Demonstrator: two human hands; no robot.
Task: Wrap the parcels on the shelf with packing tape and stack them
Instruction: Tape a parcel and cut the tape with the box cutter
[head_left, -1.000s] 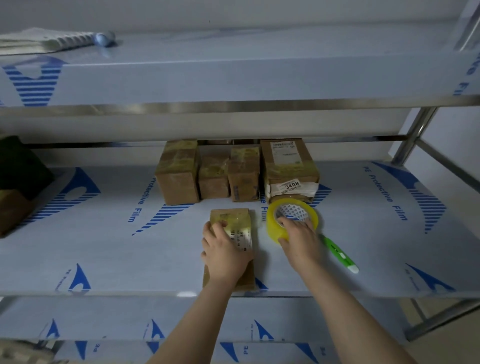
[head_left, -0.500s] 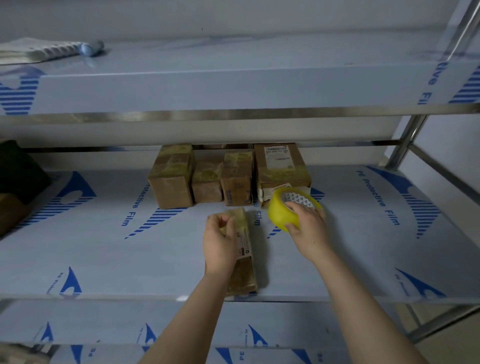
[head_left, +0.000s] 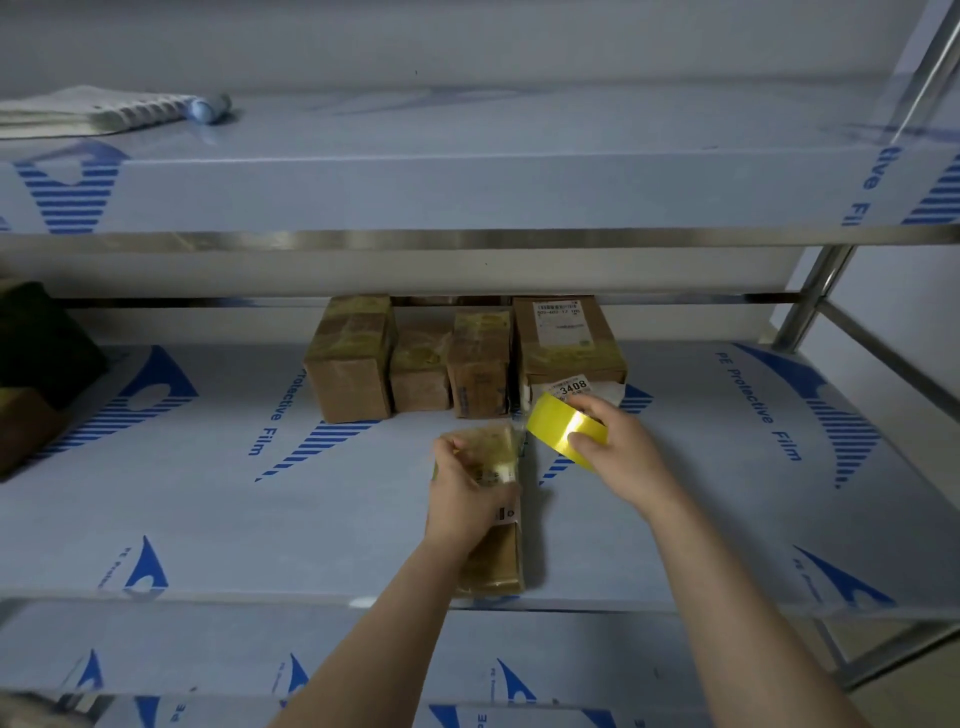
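My left hand (head_left: 462, 499) has its fingers curled over the top of a flat brown parcel (head_left: 493, 566). It stands tilted on its long edge on the middle shelf (head_left: 208, 519), its near end close to the front lip. My right hand (head_left: 623, 457) pinches the yellow tape roll (head_left: 563, 431), thumb on the outer face, and holds it just beside the parcel's far end.

I judge the parcel light and fairly stiff, but its glossy taped skin looks slippery, so I would grip across the narrow faces, not the shiny broad side. The roll should be rigid and light, and is best held through the core so it can turn.

I cannot tell whether a strand of tape already joins roll and parcel, as the gap shows only a faint glint. My left hand hides the parcel's label. Behind stand 4 parcels (head_left: 353, 364) in a row, their backs hidden under the upper shelf.
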